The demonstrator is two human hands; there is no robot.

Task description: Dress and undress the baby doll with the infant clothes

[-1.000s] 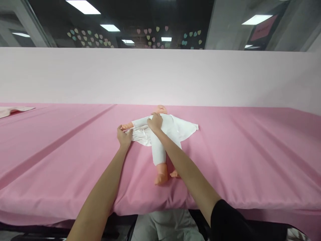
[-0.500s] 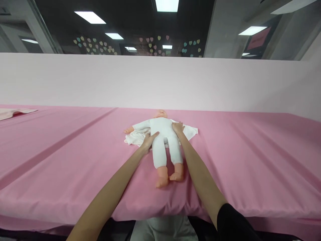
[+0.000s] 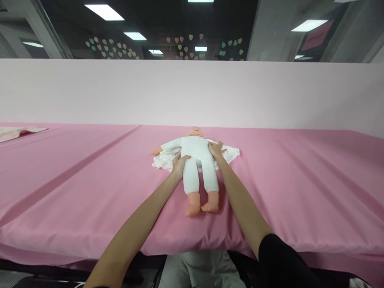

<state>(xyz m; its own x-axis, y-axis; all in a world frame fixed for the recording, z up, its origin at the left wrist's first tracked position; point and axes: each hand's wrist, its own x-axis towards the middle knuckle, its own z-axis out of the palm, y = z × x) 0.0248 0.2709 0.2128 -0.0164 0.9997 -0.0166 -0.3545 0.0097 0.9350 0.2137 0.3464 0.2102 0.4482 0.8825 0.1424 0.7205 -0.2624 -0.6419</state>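
Note:
A baby doll (image 3: 196,147) in a white bodysuit lies on its back, feet toward me, over a spread white garment (image 3: 164,159). My left hand (image 3: 179,164) holds the doll at the hip, its thumb across the front and its fingers at the side, partly hidden. On the doll's other side, my right hand (image 3: 216,149) touches the torso with its thumb side while its fingers spread over the white garment. The doll's arm beside my right hand cannot be made out. Its other arm stretches out to the left.
A pink-covered padded table (image 3: 90,192) spreads under everything, its front edge close to my legs. Behind it stands a low white wall (image 3: 192,92) below dark glass with heart stickers. A pale cloth (image 3: 21,132) lies at the far left.
My right hand's fingers have spread further apart beside the doll's torso. My left hand stays at the hip. The whole view has shifted slightly.

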